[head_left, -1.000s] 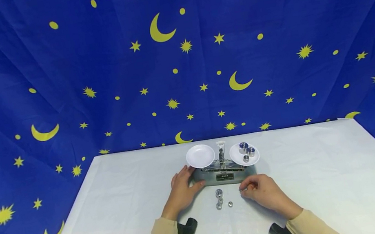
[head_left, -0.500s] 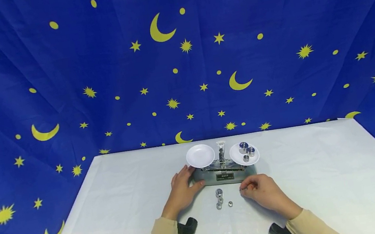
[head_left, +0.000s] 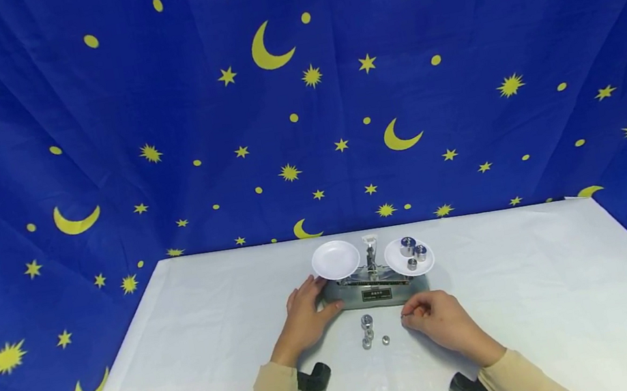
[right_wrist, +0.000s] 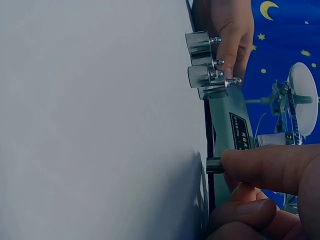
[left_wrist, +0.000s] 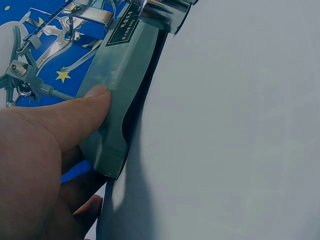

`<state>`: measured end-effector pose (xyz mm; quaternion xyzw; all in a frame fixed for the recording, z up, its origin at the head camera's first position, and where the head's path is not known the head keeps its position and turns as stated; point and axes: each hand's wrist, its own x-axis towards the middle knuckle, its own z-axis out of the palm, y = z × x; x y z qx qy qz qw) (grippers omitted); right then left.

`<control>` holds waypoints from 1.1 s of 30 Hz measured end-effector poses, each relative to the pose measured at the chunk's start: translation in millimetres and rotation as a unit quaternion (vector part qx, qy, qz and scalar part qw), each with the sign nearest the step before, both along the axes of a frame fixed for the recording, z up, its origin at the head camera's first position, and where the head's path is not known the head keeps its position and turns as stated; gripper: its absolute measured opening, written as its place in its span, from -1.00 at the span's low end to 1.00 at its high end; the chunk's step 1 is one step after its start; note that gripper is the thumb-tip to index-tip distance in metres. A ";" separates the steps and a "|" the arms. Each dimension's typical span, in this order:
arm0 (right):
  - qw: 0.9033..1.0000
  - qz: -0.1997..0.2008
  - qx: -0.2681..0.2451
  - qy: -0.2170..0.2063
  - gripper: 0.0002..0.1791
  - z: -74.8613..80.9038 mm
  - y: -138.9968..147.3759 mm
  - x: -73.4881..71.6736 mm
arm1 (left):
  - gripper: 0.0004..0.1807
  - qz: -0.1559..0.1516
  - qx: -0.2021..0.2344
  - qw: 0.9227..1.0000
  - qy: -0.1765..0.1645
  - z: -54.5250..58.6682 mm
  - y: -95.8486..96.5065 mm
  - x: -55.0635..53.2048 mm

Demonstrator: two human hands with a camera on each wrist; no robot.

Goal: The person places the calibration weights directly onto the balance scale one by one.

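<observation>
A grey-green balance scale [head_left: 347,298] with two white pans stands on the table. My left hand [head_left: 305,321] grips the left end of its base; in the left wrist view the thumb [left_wrist: 92,107] lies on the base's front and the other fingers reach behind it. Just in front of the scale's right end, my right hand [head_left: 443,322] pinches a small metal weight [right_wrist: 215,165] between thumb and fingers. Three metal weights sit on the right pan [head_left: 394,268], while the left pan [head_left: 335,261] holds nothing.
Several shiny knobbed weights [right_wrist: 200,76] stand in front of the scale, between my hands; a small one [head_left: 385,340] is slightly apart to the right. White sheeting covers the table [head_left: 203,352]. Behind it hangs a blue curtain [head_left: 198,104] with stars and moons.
</observation>
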<state>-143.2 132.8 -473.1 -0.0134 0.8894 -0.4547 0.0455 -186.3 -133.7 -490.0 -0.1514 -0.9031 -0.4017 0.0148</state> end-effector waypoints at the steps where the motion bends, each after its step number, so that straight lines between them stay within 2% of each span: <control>1: 1.000 0.000 0.000 0.001 -0.91 0.2 -0.2 0.1 | -0.33 0.000 0.001 1.000 0.000 -0.1 0.0 -0.1; 16: 1.000 0.002 -0.002 0.011 -0.92 6.8 -3.8 4.7 | -0.32 -0.002 0.002 1.000 0.006 -2.1 -0.3 -1.8; 33: 0.999 0.006 -0.012 0.033 -0.93 14.2 -5.5 8.7 | -0.33 -0.001 -0.001 1.000 0.006 0.8 0.0 0.1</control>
